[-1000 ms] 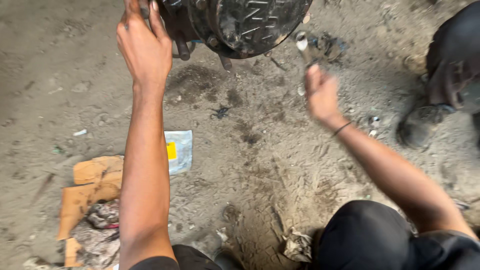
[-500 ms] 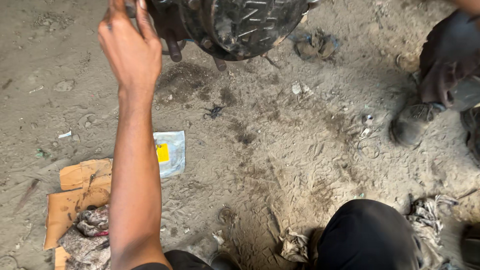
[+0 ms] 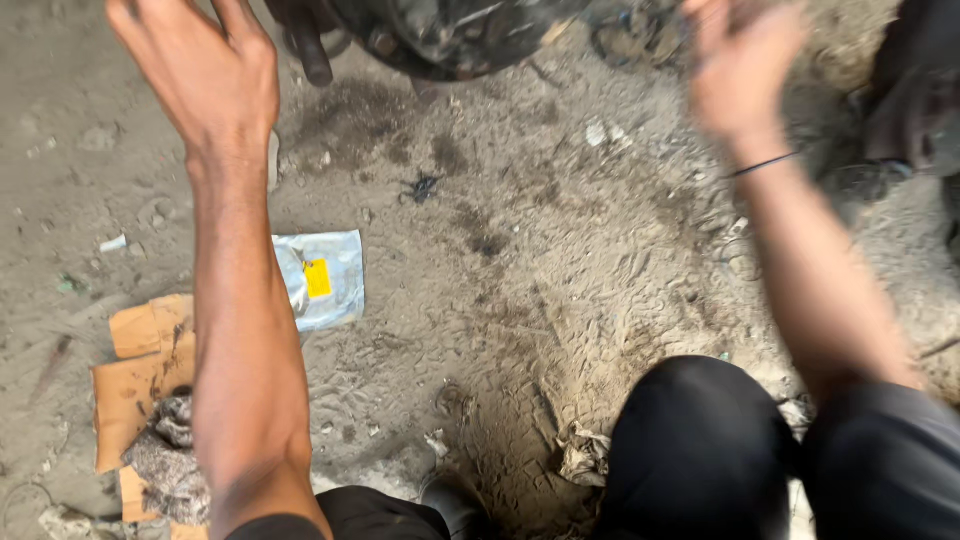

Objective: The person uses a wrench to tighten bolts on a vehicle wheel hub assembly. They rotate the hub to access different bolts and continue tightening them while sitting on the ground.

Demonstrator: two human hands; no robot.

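Observation:
My left hand (image 3: 205, 85) is raised at the top left with its back to the camera. Its fingers stretch up past the frame edge, just left of a dark, greasy round metal part (image 3: 450, 30), and nothing shows in the hand. My right hand (image 3: 740, 70) is up at the top right beside the same part. It is motion-blurred, with a thin black band (image 3: 765, 165) on the wrist. I see nothing in it, but the blur hides its grip. Below, my knees in black trousers (image 3: 700, 450) rest on the sandy ground.
A silver packet with a yellow label (image 3: 320, 280) lies on the dirt by my left forearm. Torn cardboard (image 3: 140, 370) with a grey rag (image 3: 170, 460) sits at lower left. Another person's dark shoe and leg (image 3: 910, 100) stand at the right edge. A crumpled scrap (image 3: 585, 455) lies near my knee.
My right hand, which held a small piece near the metal part, left the view and is now back, higher and blurred. The view shifted closer; my left hand stays raised.

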